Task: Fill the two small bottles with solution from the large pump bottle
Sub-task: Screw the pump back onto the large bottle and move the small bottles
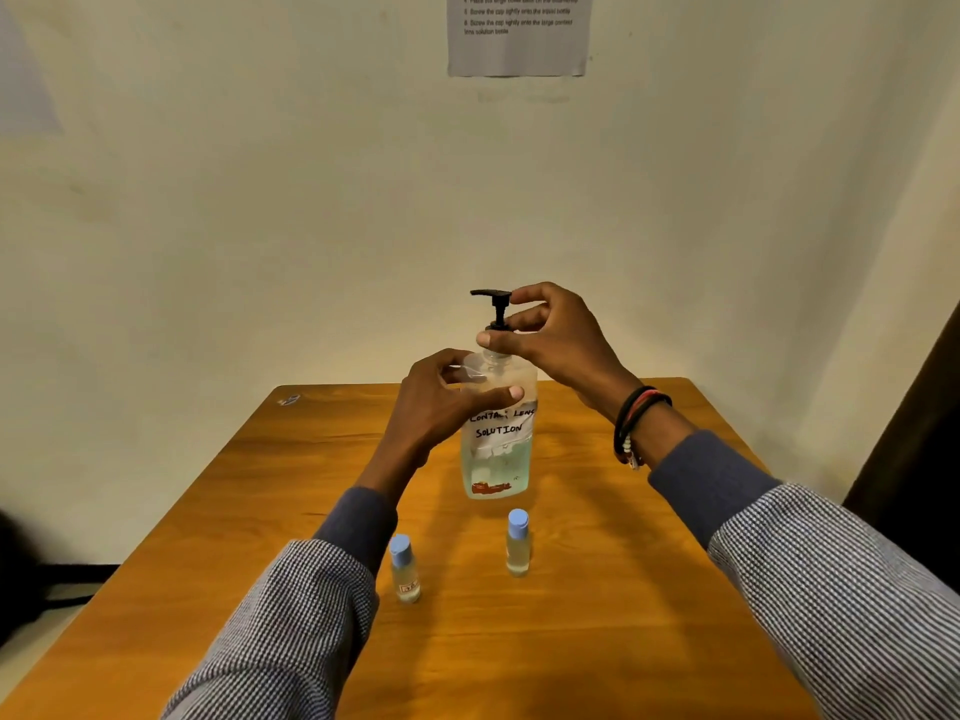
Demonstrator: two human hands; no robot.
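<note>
The large clear pump bottle, labelled "contact lens solution" and roughly half full of pale liquid, stands upright mid-table. My left hand wraps its shoulder. My right hand pinches the collar below the black pump head, whose spout points left. Two small clear bottles with light blue caps stand upright nearer to me: one on the left with a red-marked label, the other to its right. Both caps are on.
The wooden table reaches back to a cream wall. A printed instruction sheet hangs on the wall above. A small scrap lies at the table's far left corner. Something dark stands at the right edge.
</note>
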